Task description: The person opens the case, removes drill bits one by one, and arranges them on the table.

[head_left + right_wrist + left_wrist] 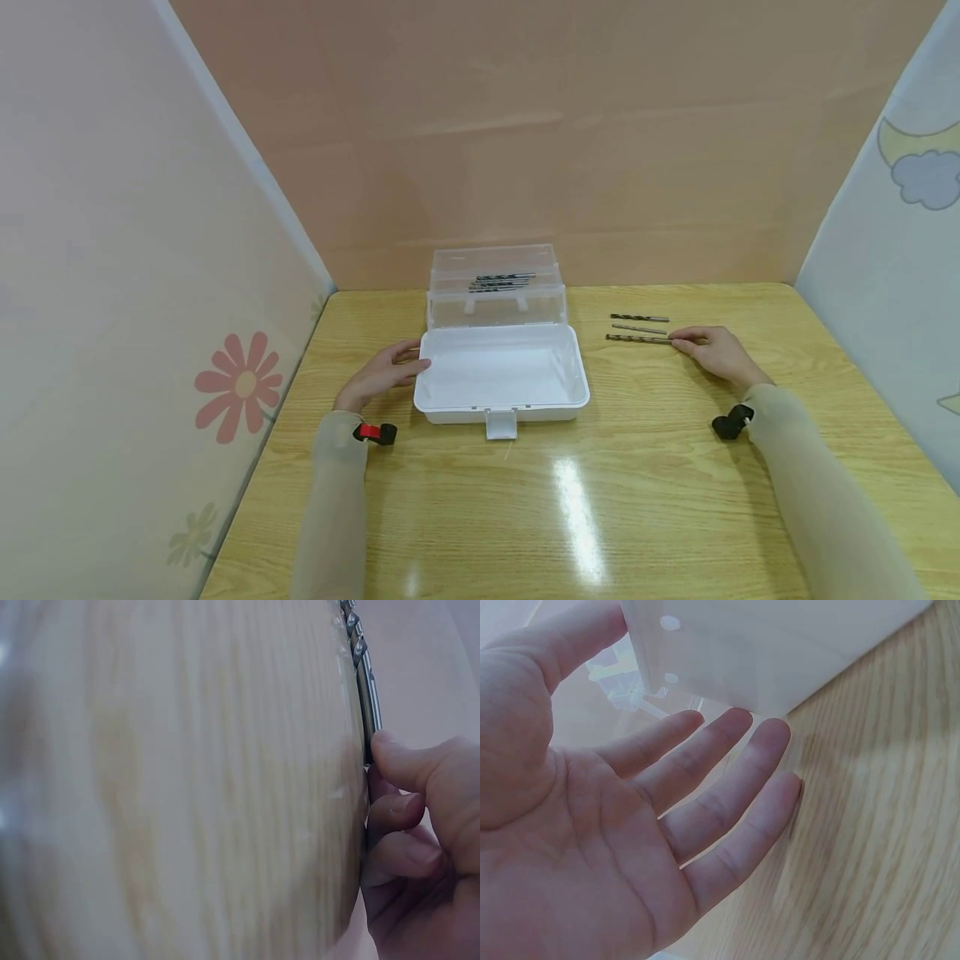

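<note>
A white plastic box (498, 410) stands open in the middle of the table, its main compartment bare. Its clear lid and tray (495, 304) stand up behind it, with several drill bits (502, 282) lying in the tray. My left hand (386, 373) rests on the table with straight fingers (705, 802) against the box's left wall (780, 645). Right of the box lie three drill bits in a row (639, 317) (637, 328). My right hand (716, 348) pinches the shank end of the nearest drill bit (636, 338), which lies flat on the wood (366, 682); its fingers (409, 817) are curled.
The wooden table (525, 517) is walled in by a pink panel at the back and patterned panels at the left and right. The box's latch (501, 423) sticks out toward me. A small camera sits on each wrist (375, 432) (731, 421).
</note>
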Demonstrator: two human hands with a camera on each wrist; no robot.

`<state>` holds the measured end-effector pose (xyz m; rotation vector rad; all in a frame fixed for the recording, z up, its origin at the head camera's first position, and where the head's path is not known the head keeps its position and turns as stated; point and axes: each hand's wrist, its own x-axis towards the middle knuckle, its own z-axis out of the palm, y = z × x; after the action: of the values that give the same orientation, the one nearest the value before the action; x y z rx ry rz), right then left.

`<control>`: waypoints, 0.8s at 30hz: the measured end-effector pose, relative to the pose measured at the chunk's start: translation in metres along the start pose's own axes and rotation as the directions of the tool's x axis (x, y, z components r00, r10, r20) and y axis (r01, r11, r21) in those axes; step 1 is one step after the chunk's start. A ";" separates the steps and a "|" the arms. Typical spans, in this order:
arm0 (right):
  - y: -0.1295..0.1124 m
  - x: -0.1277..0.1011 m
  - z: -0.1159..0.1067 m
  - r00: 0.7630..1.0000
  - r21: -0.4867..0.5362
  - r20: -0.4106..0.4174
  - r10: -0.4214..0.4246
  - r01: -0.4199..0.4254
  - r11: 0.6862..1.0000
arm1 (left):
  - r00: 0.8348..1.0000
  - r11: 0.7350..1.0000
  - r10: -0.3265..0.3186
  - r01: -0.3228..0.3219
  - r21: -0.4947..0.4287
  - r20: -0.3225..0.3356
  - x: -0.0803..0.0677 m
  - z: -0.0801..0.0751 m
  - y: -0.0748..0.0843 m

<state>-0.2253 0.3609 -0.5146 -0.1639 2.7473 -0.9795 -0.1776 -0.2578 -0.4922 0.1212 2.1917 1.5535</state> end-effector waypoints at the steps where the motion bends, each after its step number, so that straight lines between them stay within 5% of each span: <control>1: 0.000 0.000 0.000 1.000 0.002 -0.001 -0.001 0.001 1.000 | 1.000 1.000 -0.002 0.002 -0.002 -0.002 0.000 0.000 0.000; 24: -0.001 -0.004 0.001 1.000 0.053 -0.026 0.010 -0.009 0.999 | 1.000 1.000 0.010 -0.010 -0.007 0.011 0.000 -0.001 0.001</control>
<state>-0.2216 0.3606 -0.5141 -0.1303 2.7394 -1.0585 -0.1780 -0.2584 -0.4912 0.1380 2.1802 1.5618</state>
